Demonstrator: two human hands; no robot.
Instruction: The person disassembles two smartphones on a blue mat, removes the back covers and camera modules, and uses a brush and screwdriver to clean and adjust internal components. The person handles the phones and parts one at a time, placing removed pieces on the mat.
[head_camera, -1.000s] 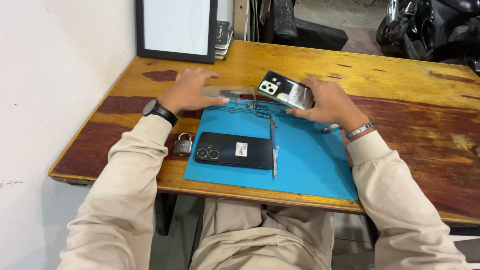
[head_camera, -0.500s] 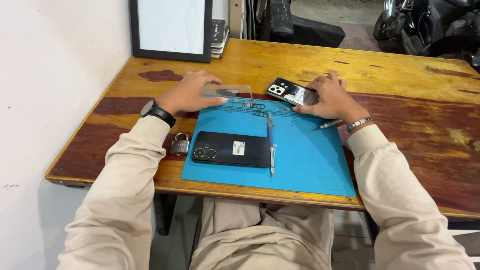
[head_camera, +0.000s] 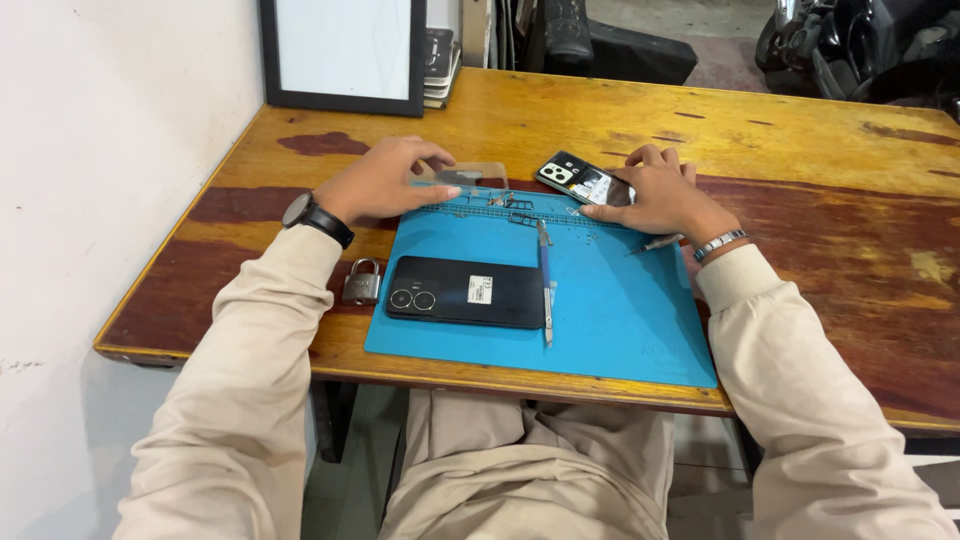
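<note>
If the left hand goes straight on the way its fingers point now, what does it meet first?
Probably the opened phone under the right hand; the left hand points right over a clear plastic piece. Depth is uncertain.

Two phones: one black (head_camera: 466, 291), one opened (head_camera: 583, 182). One blue mat (head_camera: 610, 310). One padlock (head_camera: 362, 283). One framed board (head_camera: 343, 52). One clear case (head_camera: 472, 176).

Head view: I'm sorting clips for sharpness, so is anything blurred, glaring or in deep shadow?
Head view: evenly daylit and sharp on the blue rectangular work mat; mild sheen on the varnished wooden table; soft shadow beneath the left hand; the top right background is dark.
</note>
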